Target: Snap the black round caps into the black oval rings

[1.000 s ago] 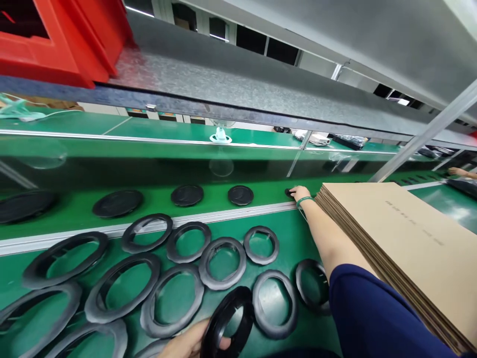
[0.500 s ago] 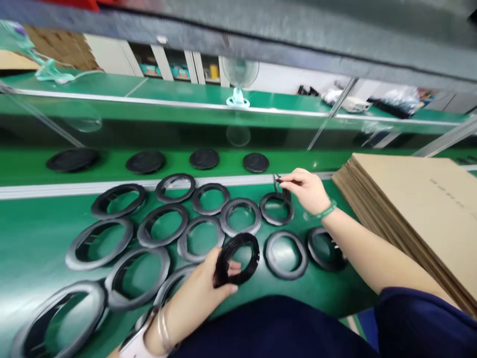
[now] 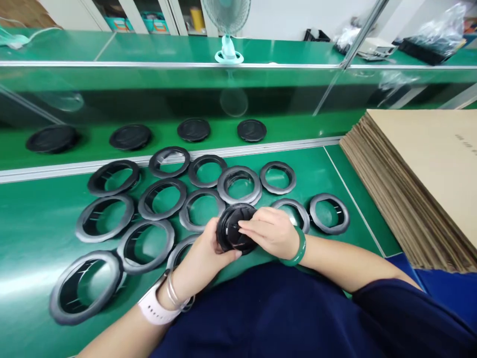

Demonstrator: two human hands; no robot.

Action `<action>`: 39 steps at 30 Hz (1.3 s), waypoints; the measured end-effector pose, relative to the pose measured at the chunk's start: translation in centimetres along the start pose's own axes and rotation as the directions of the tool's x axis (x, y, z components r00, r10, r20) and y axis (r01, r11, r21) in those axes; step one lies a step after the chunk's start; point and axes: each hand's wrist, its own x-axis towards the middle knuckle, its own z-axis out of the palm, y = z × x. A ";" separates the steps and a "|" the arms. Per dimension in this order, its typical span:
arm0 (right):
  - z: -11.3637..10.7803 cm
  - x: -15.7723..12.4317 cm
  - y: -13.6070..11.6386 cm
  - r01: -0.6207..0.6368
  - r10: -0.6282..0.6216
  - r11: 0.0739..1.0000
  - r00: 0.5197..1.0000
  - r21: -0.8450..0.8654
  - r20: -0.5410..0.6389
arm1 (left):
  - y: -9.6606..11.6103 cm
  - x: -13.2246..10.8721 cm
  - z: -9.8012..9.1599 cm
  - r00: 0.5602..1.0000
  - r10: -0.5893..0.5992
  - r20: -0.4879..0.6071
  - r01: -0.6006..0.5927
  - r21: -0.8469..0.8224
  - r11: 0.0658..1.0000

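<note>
My left hand [image 3: 208, 252] is wrapped around a black plastic ring [image 3: 222, 232], held tilted above the green table. A black disc [image 3: 238, 217] now fills the ring's opening. The fingertips of my right hand [image 3: 276, 232] are pinched together at the middle of the disc; they hide part of it, and any small part between them cannot be made out. Several grey-and-black rings [image 3: 204, 211] lie around my hands, one of them [image 3: 292, 205] partly behind my right hand.
Several black round covers [image 3: 194, 130] lie in a row along the back strip. A stack of flat cardboard [image 3: 417, 184] stands at the right. Behind a clear partition is a small mint-green fan [image 3: 228, 44]. A metal rail [image 3: 290, 144] crosses the table's back.
My right hand has come from the back of the table to the ring in my left hand. The ring's opening, see-through before, is now filled by the black disc. The view has tilted down.
</note>
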 end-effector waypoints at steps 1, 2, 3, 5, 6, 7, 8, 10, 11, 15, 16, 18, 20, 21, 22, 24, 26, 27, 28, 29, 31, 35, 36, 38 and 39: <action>0.0 -0.2 0.1 -0.001 0.001 1.000 1.000 -0.003 0.018 | -0.1 0.1 0.0 1.000 -0.008 0.000 0.008 -0.006 1.000; 0.0 -0.3 0.2 -0.001 0.001 1.000 0.999 -0.010 0.042 | -0.1 0.1 -0.1 1.000 -0.015 -0.005 0.015 0.000 1.000; 0.1 -0.5 0.3 0.002 -0.001 1.000 0.998 -0.018 0.069 | -0.2 0.2 -0.1 1.000 -0.019 -0.010 0.020 0.014 1.000; 0.2 -0.9 0.5 0.009 -0.005 0.999 0.993 -0.033 0.117 | -0.1 0.2 -0.2 0.999 -0.030 -0.016 0.031 0.051 0.998; 0.3 -1.1 0.5 0.012 -0.006 0.999 0.991 -0.042 0.134 | 0.0 0.2 -0.2 0.999 -0.039 -0.013 0.039 0.062 0.997; 0.3 -1.2 0.5 0.016 -0.008 0.998 0.990 -0.053 0.144 | 0.1 0.2 -0.1 0.999 -0.050 -0.006 0.050 0.063 0.997; 0.4 -1.3 0.5 0.021 -0.011 0.998 0.989 -0.066 0.151 | 0.3 0.2 -0.1 0.998 -0.061 0.001 0.061 0.058 0.996; 0.4 -1.4 0.3 0.035 -0.020 0.995 0.987 -0.092 0.157 | 0.7 0.2 0.0 0.997 -0.081 0.001 0.081 0.055 0.995; 0.4 -1.5 0.3 0.044 -0.027 0.994 0.987 -0.104 0.155 | 0.9 0.2 0.0 0.996 -0.087 -0.001 0.087 0.062 0.994; 0.5 -1.4 0.0 0.051 -0.034 0.991 0.990 -0.123 0.135 | 1.2 0.2 0.0 0.996 -0.090 0.001 0.089 0.093 0.992; 0.5 -1.4 0.0 0.040 -0.024 0.992 0.991 -0.118 0.130 | 1.1 0.1 0.0 0.996 -0.092 0.004 0.091 0.091 0.992; 0.7 -1.4 0.1 0.010 0.003 0.995 0.992 -0.095 0.127 | 1.0 0.1 -0.1 0.996 -0.092 0.006 0.091 0.088 0.992; 0.8 -1.4 0.2 -0.025 0.032 0.998 0.992 -0.054 0.126 | 0.9 0.0 -0.1 0.996 -0.090 0.014 0.089 0.085 0.992; 0.8 -1.4 0.2 -0.042 0.045 0.999 0.991 -0.031 0.126 | 0.9 0.0 -0.1 0.996 -0.088 0.021 0.086 0.083 0.993; 0.8 -1.3 0.2 -0.058 0.059 0.998 0.990 -0.009 0.127 | 0.8 0.0 -0.2 0.996 -0.085 0.028 0.082 0.084 0.993; 0.7 -1.1 0.2 -0.092 0.088 0.996 0.987 0.023 0.134 | 0.8 0.0 -0.2 0.996 -0.080 0.035 0.076 0.093 0.993; 0.6 -1.0 0.0 -0.120 0.114 0.992 0.982 0.027 0.153 | 0.9 0.0 -0.3 0.996 -0.078 0.037 0.074 0.106 0.992; 0.5 -0.9 -0.1 -0.130 0.125 0.991 0.979 0.025 0.163 | 1.0 0.0 -0.3 0.996 -0.080 0.040 0.075 0.112 0.991; 0.5 -0.8 -0.1 -0.138 0.132 0.990 0.976 0.022 0.171 | 1.1 0.0 -0.3 0.996 -0.081 0.041 0.076 0.120 0.990; 0.4 -0.7 -0.2 -0.141 0.135 0.990 0.975 0.021 0.176 | 1.2 0.0 -0.3 0.996 -0.082 0.041 0.076 0.132 0.988; 0.3 -0.6 -0.3 -0.137 0.130 0.990 0.975 0.024 0.181 | 1.5 0.0 -0.4 0.996 -0.083 0.033 0.076 0.162 0.984; 0.0 -0.4 -0.7 -0.122 0.121 0.992 0.969 -0.006 0.214 | 1.9 -0.3 -0.3 0.996 -0.086 0.034 0.080 0.168 0.983; 0.0 -0.3 -0.9 -0.117 0.120 0.993 0.966 -0.027 0.229 | 1.9 -0.4 -0.3 0.995 -0.087 0.037 0.081 0.158 0.984; -0.1 0.0 -1.2 -0.107 0.122 0.991 0.960 -0.075 0.251 | 1.7 -0.3 -0.2 0.995 -0.091 0.035 0.086 0.136 0.987; -0.1 0.1 -1.4 -0.109 0.129 0.990 0.959 -0.095 0.251 | 1.5 -0.3 -0.2 0.995 -0.093 0.028 0.089 0.127 0.988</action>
